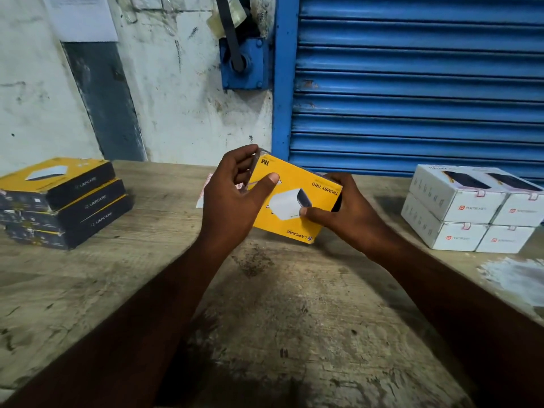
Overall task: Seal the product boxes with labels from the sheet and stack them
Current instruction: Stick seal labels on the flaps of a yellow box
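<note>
Head view: a stack of 3 yellow-and-black boxes (63,201) is seen at the left of frame on the wooden table (279,319). The label sheet (202,198) is partly hidden behind the left hand (232,198). The yellow box (294,198) is held tilted above the table at centre frame. Its upper-left end is gripped by the left hand, thumb on the face. Its right side is gripped by the right hand (344,210). White boxes (471,207) are stacked 2 high at right.
</note>
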Demonstrator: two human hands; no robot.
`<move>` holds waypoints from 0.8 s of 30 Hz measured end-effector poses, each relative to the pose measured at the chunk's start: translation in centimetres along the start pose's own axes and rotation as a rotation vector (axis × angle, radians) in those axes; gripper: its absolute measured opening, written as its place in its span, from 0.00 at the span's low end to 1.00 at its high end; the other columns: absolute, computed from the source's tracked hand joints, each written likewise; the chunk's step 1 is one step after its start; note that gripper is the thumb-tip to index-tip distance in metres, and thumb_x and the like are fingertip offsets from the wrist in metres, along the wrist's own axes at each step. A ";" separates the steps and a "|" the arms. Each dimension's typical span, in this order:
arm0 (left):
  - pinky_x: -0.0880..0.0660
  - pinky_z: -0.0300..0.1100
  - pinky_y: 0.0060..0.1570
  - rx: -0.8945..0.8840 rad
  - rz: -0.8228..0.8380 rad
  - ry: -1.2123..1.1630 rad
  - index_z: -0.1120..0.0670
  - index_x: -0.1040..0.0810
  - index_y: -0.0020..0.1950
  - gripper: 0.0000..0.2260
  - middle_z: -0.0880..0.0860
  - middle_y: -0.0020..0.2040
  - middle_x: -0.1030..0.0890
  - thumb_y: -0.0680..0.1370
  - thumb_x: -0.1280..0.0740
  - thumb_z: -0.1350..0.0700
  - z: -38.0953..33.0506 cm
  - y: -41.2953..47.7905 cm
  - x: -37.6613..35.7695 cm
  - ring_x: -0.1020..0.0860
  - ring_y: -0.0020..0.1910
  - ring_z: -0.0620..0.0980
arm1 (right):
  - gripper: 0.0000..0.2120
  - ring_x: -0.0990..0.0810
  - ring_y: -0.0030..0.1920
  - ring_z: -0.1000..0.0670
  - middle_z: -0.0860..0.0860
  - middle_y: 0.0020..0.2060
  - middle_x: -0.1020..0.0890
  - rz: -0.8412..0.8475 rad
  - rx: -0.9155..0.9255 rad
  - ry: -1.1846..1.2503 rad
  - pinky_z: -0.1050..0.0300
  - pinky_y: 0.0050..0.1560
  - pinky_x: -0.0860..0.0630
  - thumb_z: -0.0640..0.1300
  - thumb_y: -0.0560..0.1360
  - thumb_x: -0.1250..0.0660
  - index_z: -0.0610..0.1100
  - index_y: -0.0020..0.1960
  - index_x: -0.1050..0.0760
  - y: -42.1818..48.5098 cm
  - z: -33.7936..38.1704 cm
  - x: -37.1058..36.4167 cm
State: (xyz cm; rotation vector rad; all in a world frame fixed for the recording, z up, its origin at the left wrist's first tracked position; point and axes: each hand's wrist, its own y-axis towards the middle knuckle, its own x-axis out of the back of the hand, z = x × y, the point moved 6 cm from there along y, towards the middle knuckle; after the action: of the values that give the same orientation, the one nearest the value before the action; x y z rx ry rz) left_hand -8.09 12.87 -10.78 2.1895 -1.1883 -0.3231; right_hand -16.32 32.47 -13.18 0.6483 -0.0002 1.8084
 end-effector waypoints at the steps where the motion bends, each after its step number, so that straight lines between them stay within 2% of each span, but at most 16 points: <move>1: 0.21 0.46 0.61 -0.026 0.006 0.000 0.52 0.25 0.69 0.23 0.48 0.61 0.18 0.75 0.24 0.56 -0.2 0.0 -0.1 0.20 0.59 0.43 | 0.31 0.18 0.51 0.56 0.57 0.52 0.19 -0.014 0.004 -0.053 0.52 0.54 0.19 0.49 0.70 0.20 0.50 0.65 0.34 0.1 0.0 0.1; 5: 0.23 0.37 0.59 -0.112 0.046 0.043 0.52 0.23 0.68 0.24 0.45 0.60 0.18 0.74 0.22 0.56 -1.0 -0.2 -0.3 0.20 0.58 0.39 | 0.31 0.23 0.47 0.60 0.56 0.51 0.22 -0.043 0.051 -0.257 0.66 0.42 0.29 0.54 0.68 0.20 0.49 0.65 0.30 0.1 0.2 0.3; 9: 0.23 0.38 0.58 -0.146 0.060 0.037 0.51 0.23 0.68 0.24 0.45 0.59 0.18 0.73 0.22 0.57 -1.5 -0.3 -0.4 0.20 0.58 0.41 | 0.30 0.25 0.56 0.50 0.53 0.55 0.23 -0.107 0.212 -0.404 0.58 0.49 0.30 0.57 0.67 0.21 0.48 0.63 0.26 -0.1 1.3 0.4; 14: 0.25 0.31 0.56 -0.204 0.113 0.051 0.48 0.24 0.68 0.24 0.39 0.60 0.20 0.74 0.23 0.58 -2.3 -0.8 -1.0 0.20 0.58 0.37 | 0.26 0.22 0.55 0.52 0.53 0.56 0.19 -0.167 0.343 -0.280 0.55 0.53 0.24 0.56 0.71 0.23 0.48 0.64 0.25 -1.1 3.2 0.2; 17: 0.25 0.33 0.59 -0.228 0.130 0.059 0.53 0.24 0.71 0.25 0.44 0.64 0.20 0.75 0.24 0.58 -2.2 -0.9 -1.1 0.21 0.61 0.38 | 0.25 0.20 0.54 0.54 0.53 0.56 0.18 -0.168 0.372 -0.266 0.56 0.54 0.22 0.54 0.71 0.23 0.47 0.64 0.25 -1.2 3.5 0.2; 21: 0.24 0.36 0.61 -0.250 0.135 0.083 0.52 0.25 0.73 0.26 0.47 0.65 0.20 0.76 0.24 0.56 -2.0 -0.9 -1.3 0.21 0.63 0.41 | 0.20 0.21 0.50 0.64 0.60 0.50 0.19 -0.161 0.350 -0.222 0.70 0.47 0.26 0.50 0.72 0.22 0.50 0.60 0.26 -1.2 3.4 0.4; 24: 0.24 0.34 0.59 -0.247 0.136 0.096 0.54 0.24 0.71 0.24 0.47 0.64 0.20 0.76 0.24 0.55 -1.7 -0.8 -1.4 0.21 0.61 0.40 | 0.19 0.21 0.50 0.67 0.63 0.48 0.20 -0.166 0.316 -0.191 0.74 0.45 0.28 0.48 0.72 0.22 0.52 0.58 0.26 -1.0 3.1 0.6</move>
State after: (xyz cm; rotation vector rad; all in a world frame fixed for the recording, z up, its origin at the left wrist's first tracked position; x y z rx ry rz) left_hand -7.57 15.01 -10.06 1.8810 -1.1712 -0.2875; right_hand -14.24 32.40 -10.59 1.0135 0.2085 1.5933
